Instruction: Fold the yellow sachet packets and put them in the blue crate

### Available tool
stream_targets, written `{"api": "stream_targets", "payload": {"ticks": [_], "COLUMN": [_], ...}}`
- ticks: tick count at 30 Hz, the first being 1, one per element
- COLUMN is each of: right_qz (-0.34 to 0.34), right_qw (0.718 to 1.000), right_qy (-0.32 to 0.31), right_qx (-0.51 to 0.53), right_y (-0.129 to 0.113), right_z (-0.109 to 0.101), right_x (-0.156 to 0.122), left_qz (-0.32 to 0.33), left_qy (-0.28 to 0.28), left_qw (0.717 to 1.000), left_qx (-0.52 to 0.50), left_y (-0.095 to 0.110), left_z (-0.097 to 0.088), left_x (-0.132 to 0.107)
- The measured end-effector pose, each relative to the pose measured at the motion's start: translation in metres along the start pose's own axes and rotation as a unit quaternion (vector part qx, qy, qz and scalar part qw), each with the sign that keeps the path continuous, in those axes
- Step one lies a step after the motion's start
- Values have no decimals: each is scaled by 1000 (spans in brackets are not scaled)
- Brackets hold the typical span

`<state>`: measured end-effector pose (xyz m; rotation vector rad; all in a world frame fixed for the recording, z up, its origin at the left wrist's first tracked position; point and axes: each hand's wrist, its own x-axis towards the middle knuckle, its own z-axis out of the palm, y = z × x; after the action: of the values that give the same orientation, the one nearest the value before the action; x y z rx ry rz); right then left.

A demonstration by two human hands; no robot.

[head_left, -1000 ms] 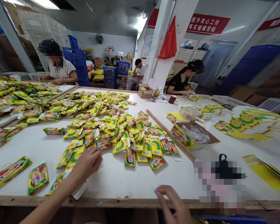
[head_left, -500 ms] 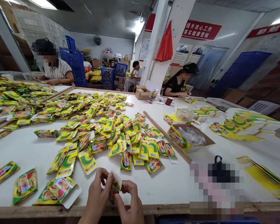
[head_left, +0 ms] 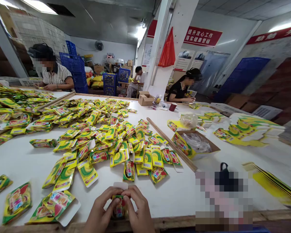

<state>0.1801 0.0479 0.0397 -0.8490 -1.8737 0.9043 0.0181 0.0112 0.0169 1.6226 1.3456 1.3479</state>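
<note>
Between both hands, near the front edge of the white table, is a small printed carton (head_left: 119, 208) in green, yellow and red, with a white flap standing up at its top. My left hand (head_left: 102, 207) grips its left side, thumb on the front face. On the right side, my right hand (head_left: 137, 207) holds it the same way, fingertips meeting at the top edge. Just beyond lies a heap of similar yellow-green cartons (head_left: 121, 139), some with open flaps. Left of my hands rest a carton with an open white flap (head_left: 54, 207) and a flattened-looking carton (head_left: 17, 202).
A wooden strip (head_left: 171, 144) divides the white table (head_left: 174, 197). Right of it stand an open display box (head_left: 196, 144) holding clear plastic bags, stacked printed boxes (head_left: 242, 131) and flat yellow card (head_left: 269, 184). A small brown box (head_left: 145, 98) sits at the back. Other people work beyond the table.
The carton has turned so its printed front faces me, flap upward. Both hands have closed evenly around it, my right hand's fingers coming onto the top edge. The view has shifted slightly.
</note>
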Motion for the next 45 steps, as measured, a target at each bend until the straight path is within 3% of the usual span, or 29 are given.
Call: {"api": "stream_targets", "payload": {"ticks": [4,9,14,17,27,38,42,45], "right_qz": [-1,-2,-65,-72,-2,-19,43,44], "right_qw": [1000,997,997,997,999,996,997,998], "right_qy": [28,78,44,41,52,64,28,13], "right_qx": [13,15,12,4,15,66,55,44], "right_y": [3,11,10,11,7,8,1,-3], "right_z": [4,6,1,2,8,8,0,-3], "right_x": [-3,-9,-10,-12,-11,-7,-1,0], "left_qz": [-2,-23,58,81,26,77,44,24], "left_qy": [10,111,1,8,80,22,-1,-2], "left_qw": [1000,992,998,996,996,996,999,999], "left_qx": [-15,-49,10,32,-9,-24,-32,-44], "left_y": [-5,-20,-7,3,8,-4,0,2], "left_z": [0,7,1,-3,10,3,0,1], "left_x": [-1,-10,-7,-7,-7,-1,0,-2]}}
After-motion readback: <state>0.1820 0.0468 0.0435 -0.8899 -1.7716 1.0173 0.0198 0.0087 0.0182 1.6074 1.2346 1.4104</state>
